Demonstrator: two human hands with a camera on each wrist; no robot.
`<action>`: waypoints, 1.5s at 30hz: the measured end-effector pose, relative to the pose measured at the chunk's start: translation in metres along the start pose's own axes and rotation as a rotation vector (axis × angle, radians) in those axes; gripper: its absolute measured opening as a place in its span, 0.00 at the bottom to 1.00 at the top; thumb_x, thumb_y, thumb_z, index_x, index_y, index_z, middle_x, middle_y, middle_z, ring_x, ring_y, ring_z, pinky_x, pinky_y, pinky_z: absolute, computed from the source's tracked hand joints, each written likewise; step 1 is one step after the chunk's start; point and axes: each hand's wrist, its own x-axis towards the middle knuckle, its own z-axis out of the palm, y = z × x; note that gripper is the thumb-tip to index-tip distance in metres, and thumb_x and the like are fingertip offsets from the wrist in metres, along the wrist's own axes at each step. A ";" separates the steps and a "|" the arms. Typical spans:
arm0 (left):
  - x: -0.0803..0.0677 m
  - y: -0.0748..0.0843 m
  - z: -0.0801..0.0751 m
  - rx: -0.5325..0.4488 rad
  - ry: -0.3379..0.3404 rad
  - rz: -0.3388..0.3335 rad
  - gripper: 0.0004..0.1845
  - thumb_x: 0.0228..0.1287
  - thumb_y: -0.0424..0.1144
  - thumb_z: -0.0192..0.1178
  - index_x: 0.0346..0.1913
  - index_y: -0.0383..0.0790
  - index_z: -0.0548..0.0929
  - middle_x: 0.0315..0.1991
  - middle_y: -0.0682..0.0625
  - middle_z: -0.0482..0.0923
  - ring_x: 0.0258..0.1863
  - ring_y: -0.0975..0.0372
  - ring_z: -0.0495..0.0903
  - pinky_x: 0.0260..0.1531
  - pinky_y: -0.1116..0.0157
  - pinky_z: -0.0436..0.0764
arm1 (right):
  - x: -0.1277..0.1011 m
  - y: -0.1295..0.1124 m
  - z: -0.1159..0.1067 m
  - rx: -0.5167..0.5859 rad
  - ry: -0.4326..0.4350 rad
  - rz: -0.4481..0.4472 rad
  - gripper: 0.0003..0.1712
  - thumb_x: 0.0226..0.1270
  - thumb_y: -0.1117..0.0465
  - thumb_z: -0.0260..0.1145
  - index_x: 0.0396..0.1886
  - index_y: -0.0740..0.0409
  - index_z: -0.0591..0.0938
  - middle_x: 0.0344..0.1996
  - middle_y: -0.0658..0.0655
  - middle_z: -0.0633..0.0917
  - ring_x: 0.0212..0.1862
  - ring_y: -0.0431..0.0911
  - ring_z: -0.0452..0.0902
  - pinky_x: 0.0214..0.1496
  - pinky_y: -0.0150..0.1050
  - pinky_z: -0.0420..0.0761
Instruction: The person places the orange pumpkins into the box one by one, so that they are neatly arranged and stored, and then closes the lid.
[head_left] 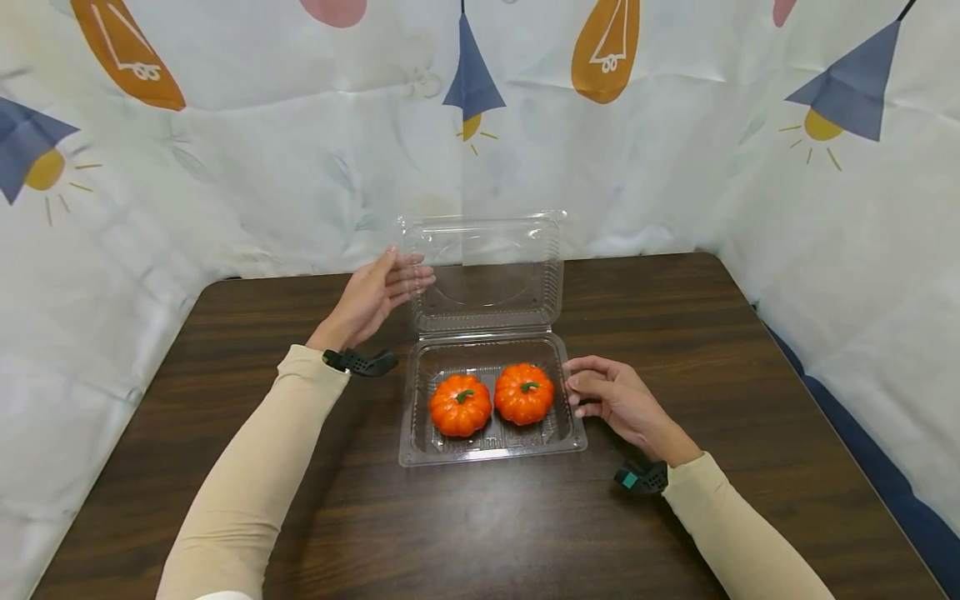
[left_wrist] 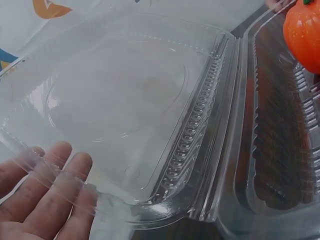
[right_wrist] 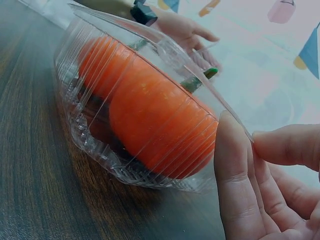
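A clear plastic clamshell container [head_left: 420, 450] lies with its lid [head_left: 480, 287] raised at the back. Two small orange pumpkins with green stems sit side by side in its base, the left pumpkin [head_left: 461, 406] a little nearer than the right pumpkin [head_left: 524, 394]. My left hand [head_left: 375, 296] is at the lid's left edge, its fingers [left_wrist: 55, 195] nearly straight and seen through the clear plastic. With thumb and forefinger, my right hand [head_left: 618, 404] pinches the base's right rim. Beside that grip, the right wrist view shows a pumpkin [right_wrist: 155, 120] through the clear wall.
The container stands on a dark brown wooden table [head_left: 480, 542]. Behind the table hangs a white curtain [head_left: 300, 167] printed with lamps and bulbs, and it also runs along both sides. Dark blue fabric [head_left: 862, 433] shows past the right table edge.
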 end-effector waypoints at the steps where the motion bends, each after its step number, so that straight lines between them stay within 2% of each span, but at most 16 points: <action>1: -0.002 0.002 0.000 0.017 -0.002 0.000 0.41 0.80 0.64 0.38 0.79 0.34 0.61 0.76 0.33 0.67 0.75 0.49 0.72 0.81 0.53 0.64 | 0.000 0.000 0.000 0.001 -0.002 0.001 0.15 0.76 0.62 0.66 0.58 0.59 0.77 0.36 0.47 0.87 0.33 0.39 0.84 0.35 0.31 0.89; 7: -0.012 0.017 -0.001 0.096 -0.012 0.013 0.44 0.79 0.68 0.36 0.77 0.33 0.65 0.75 0.36 0.70 0.76 0.50 0.71 0.83 0.53 0.61 | 0.000 0.000 0.001 -0.001 0.004 0.001 0.16 0.75 0.61 0.66 0.58 0.59 0.77 0.36 0.48 0.87 0.33 0.39 0.84 0.35 0.31 0.88; 11: -0.017 0.027 0.001 0.115 -0.029 0.027 0.45 0.79 0.68 0.34 0.77 0.30 0.65 0.76 0.33 0.67 0.77 0.48 0.68 0.83 0.54 0.61 | 0.000 0.000 0.001 -0.008 0.016 0.003 0.15 0.75 0.61 0.66 0.58 0.58 0.77 0.36 0.48 0.86 0.33 0.39 0.83 0.35 0.31 0.88; 18: -0.029 0.040 0.004 0.178 -0.031 0.002 0.48 0.77 0.71 0.33 0.77 0.31 0.65 0.77 0.35 0.66 0.78 0.48 0.67 0.84 0.52 0.58 | -0.001 0.000 0.001 -0.013 0.016 -0.001 0.16 0.76 0.61 0.66 0.58 0.59 0.76 0.36 0.47 0.86 0.33 0.39 0.84 0.35 0.31 0.88; 29: -0.045 0.061 0.010 0.425 -0.047 -0.057 0.47 0.74 0.74 0.31 0.71 0.39 0.75 0.76 0.43 0.71 0.79 0.48 0.66 0.84 0.44 0.54 | -0.001 0.000 0.001 -0.025 0.015 -0.009 0.16 0.75 0.61 0.66 0.58 0.59 0.77 0.36 0.47 0.87 0.33 0.40 0.84 0.35 0.31 0.88; 34: -0.051 0.069 0.013 0.502 -0.056 -0.055 0.45 0.76 0.72 0.35 0.70 0.38 0.78 0.73 0.41 0.75 0.77 0.48 0.70 0.82 0.46 0.59 | -0.001 0.000 0.001 -0.024 0.004 -0.012 0.16 0.75 0.62 0.66 0.58 0.60 0.76 0.36 0.47 0.87 0.33 0.39 0.84 0.35 0.31 0.88; 39: -0.058 0.073 0.016 0.632 -0.061 -0.080 0.41 0.78 0.70 0.38 0.69 0.38 0.78 0.74 0.41 0.72 0.76 0.44 0.70 0.79 0.41 0.63 | -0.001 0.001 0.001 -0.026 -0.004 -0.016 0.17 0.75 0.62 0.65 0.59 0.62 0.75 0.36 0.47 0.87 0.33 0.39 0.84 0.35 0.31 0.88; 45: -0.073 0.073 0.020 0.824 -0.071 -0.023 0.33 0.80 0.66 0.41 0.70 0.50 0.79 0.74 0.49 0.74 0.72 0.49 0.75 0.73 0.42 0.71 | -0.001 0.000 0.001 -0.034 -0.010 -0.018 0.18 0.76 0.62 0.65 0.60 0.63 0.75 0.36 0.47 0.86 0.33 0.39 0.84 0.35 0.31 0.88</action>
